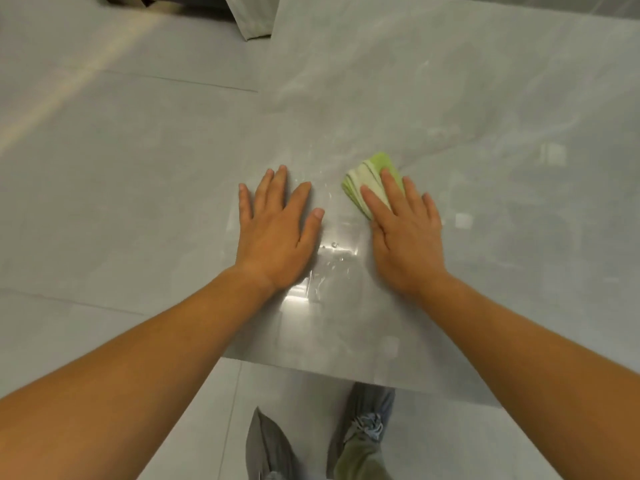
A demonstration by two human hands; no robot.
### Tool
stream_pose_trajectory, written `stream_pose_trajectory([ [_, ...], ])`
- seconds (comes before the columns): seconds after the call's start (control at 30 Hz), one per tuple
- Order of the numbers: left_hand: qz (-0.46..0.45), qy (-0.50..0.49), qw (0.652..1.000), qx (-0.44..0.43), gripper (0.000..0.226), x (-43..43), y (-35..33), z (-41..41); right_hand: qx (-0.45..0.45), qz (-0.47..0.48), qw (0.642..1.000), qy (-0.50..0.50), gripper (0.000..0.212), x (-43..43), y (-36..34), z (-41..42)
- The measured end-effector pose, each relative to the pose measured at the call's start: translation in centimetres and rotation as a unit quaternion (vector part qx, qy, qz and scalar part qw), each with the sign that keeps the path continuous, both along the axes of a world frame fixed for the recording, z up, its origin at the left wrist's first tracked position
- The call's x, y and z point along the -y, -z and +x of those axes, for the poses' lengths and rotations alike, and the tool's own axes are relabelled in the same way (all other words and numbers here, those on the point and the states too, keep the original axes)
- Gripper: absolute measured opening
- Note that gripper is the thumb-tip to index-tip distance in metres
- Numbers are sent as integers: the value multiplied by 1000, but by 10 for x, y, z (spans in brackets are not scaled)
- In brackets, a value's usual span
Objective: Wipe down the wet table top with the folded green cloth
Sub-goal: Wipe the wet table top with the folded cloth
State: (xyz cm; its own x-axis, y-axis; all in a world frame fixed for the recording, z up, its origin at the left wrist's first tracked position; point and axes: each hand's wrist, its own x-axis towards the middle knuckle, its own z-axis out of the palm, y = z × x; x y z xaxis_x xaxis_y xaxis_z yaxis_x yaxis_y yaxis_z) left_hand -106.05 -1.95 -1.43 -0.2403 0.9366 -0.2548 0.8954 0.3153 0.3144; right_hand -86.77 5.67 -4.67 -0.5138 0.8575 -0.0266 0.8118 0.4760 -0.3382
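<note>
While the right hand point(407, 233) is pressing flat on the folded green cloth point(370, 180), with its fingers spread over the near half of the cloth instead of gripping it, the left hand point(277, 230) is lying palm down and wide on the bare table top point(450, 98), holding nothing. The cloth is sitting on the table just beyond the right palm, its striped folded edge poking out past the fingertips, a little way in from the near edge and well apart from the left hand.

Between the two hands a patch of water point(332, 258) is shining under the light, with small drops and smears showing around it and up toward the cloth. That wet strip is looking untouched, so the wiping is, by my reading, at an early or middle stage rather than near its end. Farther out, the table is showing pale streaks, but whether those are wet film, dried marks or the stone's own pattern I cannot tell.

What is left seems to be sweeping the cloth across the shining patch between the hands, and then over the rest of the surface. Below the table edge, the person's shoes point(360, 431) are standing on the grey floor point(104, 168).
</note>
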Motion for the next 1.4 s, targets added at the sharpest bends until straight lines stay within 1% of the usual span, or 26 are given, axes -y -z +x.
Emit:
stream_pose_trajectory([
  [0.03,-1,-1,1000,3,71,17,0,1,-2,5,1000,-1,55,20,0,-1],
  [0.07,-5,4,1000,2,70,33,1,1,-3,9,1000,-25,56,45,1,2],
  [0.17,-18,36,999,-5,67,73,7,1,9,12,987,-159,58,113,3,25],
  [0.23,-14,57,998,-13,66,88,14,-2,12,10,979,-203,56,115,3,35],
  [0.3,-9,72,997,-16,63,93,19,-6,6,18,986,-166,52,97,4,30],
  [0.37,-5,71,997,-1,63,92,21,-8,2,16,996,-88,50,83,2,16],
  [0.43,-1,62,998,28,66,91,19,-9,-4,9,1000,-13,51,95,2,3],
  [0.47,3,61,997,43,69,91,18,-9,-5,17,1000,4,54,111,3,-1],
  [0.5,4,62,997,54,70,92,16,-10,-5,27,1000,-6,57,130,4,-1],
  [0.6,-7,83,995,61,72,95,14,-17,-13,27,991,-132,59,178,6,14],
  [0.67,-13,99,994,52,73,96,14,-20,-12,18,981,-194,55,172,2,25],
  [0.7,-15,102,993,51,74,97,14,-21,-5,18,979,-202,53,162,2,27],
  [0.73,-14,103,993,52,74,97,14,-21,1,19,982,-186,52,151,1,25],
  [0.83,-4,106,993,57,73,98,16,-22,-10,4,998,-55,50,133,0,7],
  [0.87,1,106,993,60,73,99,16,-24,-15,6,999,-28,50,140,0,1],
  [0.9,8,105,993,61,73,99,16,-26,-17,13,999,-27,51,151,1,-2],
  [0.93,15,103,993,59,72,99,15,-28,-16,16,998,-54,54,165,2,-1],
  [1.03,27,99,993,53,69,94,10,-35,-17,1,984,-177,58,195,0,14],
  [1.1,21,105,994,32,64,88,10,-38,-6,-7,971,-240,59,184,-6,21],
  [1.13,16,107,994,19,61,83,12,-40,5,-3,967,-255,59,171,-6,19],
  [1.17,11,107,994,11,60,78,14,-42,15,1,969,-247,58,156,-5,14],
  [1.2,8,101,995,11,60,73,16,-45,19,-1,977,-214,58,139,-5,6],
  [1.3,7,92,995,32,62,68,21,-52,15,-24,996,-90,60,107,-5,-22],
  [1.33,7,94,995,35,62,68,22,-53,17,-17,997,-79,60,107,-5,-25],
  [1.4,1,99,994,38,63,67,21,-55,18,-5,995,-102,59,116,-3,-22],
])
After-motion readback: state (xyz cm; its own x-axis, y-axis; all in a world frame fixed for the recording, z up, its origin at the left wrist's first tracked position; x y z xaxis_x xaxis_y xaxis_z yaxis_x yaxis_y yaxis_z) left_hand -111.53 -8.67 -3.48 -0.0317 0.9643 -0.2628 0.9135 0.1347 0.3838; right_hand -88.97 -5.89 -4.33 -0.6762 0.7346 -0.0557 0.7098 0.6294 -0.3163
